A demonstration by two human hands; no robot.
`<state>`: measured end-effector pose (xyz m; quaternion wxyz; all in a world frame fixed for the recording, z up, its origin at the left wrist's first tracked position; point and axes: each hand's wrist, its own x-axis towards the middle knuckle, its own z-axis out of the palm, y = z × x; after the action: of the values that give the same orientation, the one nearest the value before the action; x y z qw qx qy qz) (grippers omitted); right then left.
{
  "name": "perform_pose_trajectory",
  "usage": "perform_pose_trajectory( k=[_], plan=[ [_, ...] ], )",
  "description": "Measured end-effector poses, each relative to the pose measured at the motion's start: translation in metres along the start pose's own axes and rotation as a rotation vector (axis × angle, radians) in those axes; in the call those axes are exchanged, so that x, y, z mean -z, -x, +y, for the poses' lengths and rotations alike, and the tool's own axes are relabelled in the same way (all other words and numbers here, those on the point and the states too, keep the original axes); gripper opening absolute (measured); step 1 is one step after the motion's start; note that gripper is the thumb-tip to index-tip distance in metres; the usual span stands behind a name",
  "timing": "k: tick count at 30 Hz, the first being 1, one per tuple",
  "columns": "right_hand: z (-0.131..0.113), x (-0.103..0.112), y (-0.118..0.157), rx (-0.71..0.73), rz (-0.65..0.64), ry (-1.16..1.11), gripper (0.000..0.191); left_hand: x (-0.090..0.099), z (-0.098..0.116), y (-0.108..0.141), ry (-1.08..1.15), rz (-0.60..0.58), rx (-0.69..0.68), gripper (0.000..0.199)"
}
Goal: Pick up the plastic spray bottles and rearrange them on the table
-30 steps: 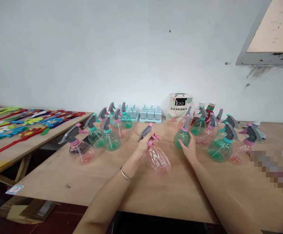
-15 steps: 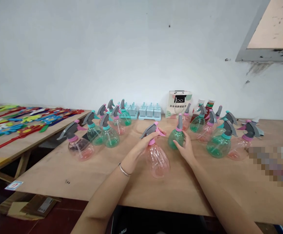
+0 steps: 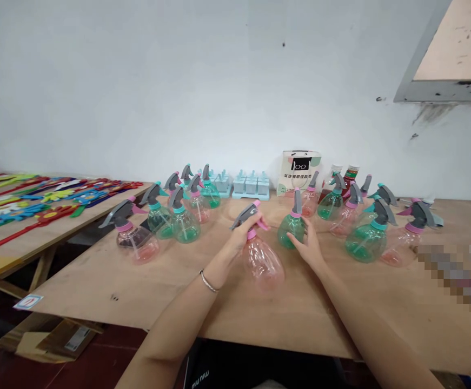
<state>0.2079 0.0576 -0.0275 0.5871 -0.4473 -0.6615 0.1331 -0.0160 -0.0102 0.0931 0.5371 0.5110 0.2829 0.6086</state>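
My left hand [image 3: 239,237] grips the grey and pink trigger head of a clear pink spray bottle [image 3: 263,260] that leans toward me on the plywood table [image 3: 259,313]. My right hand [image 3: 309,246] is wrapped around the near side of a green spray bottle [image 3: 292,229] standing upright just right of the pink one. A thin bracelet [image 3: 207,282] sits on my left wrist.
Several pink and green spray bottles stand in a group at the left [image 3: 170,219] and another at the right [image 3: 367,229]. Light blue moulds [image 3: 251,186] and a small white box [image 3: 299,173] stand by the wall. A side table at the left holds coloured flat toys [image 3: 36,202].
My right hand has slid the green bottle leftward, closer to the pink bottle. My left hand keeps its grip on the pink bottle's head, which has shifted slightly.
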Motion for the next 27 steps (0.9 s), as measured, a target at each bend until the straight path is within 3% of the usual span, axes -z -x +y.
perform_pose_trajectory(
  k=[3,9,15,19,23,25,27],
  plan=[
    [-0.001,-0.001,0.001,0.005,0.015,0.001,0.071,0.003,-0.004,-0.001,-0.047,0.062,-0.006,0.032],
    [-0.001,0.000,0.000,0.015,-0.002,-0.007,0.072,0.008,-0.009,-0.004,0.014,-0.099,-0.070,0.021],
    [-0.001,0.000,0.001,0.012,-0.006,-0.011,0.072,0.004,-0.004,-0.001,-0.117,-0.034,-0.082,0.033],
    [-0.001,0.000,0.001,0.016,-0.007,-0.016,0.071,0.008,0.012,0.008,-0.303,0.013,-0.027,0.032],
    [-0.001,-0.001,0.001,0.013,-0.009,-0.019,0.071,0.045,0.046,0.022,-0.540,0.161,-0.082,0.028],
    [-0.002,-0.002,0.001,0.011,-0.004,-0.015,0.072,0.077,0.063,0.029,-0.670,0.271,-0.171,0.030],
    [-0.003,-0.003,0.002,0.013,0.000,-0.011,0.072,0.113,0.075,0.035,-0.736,0.459,-0.205,0.033]
  ],
)
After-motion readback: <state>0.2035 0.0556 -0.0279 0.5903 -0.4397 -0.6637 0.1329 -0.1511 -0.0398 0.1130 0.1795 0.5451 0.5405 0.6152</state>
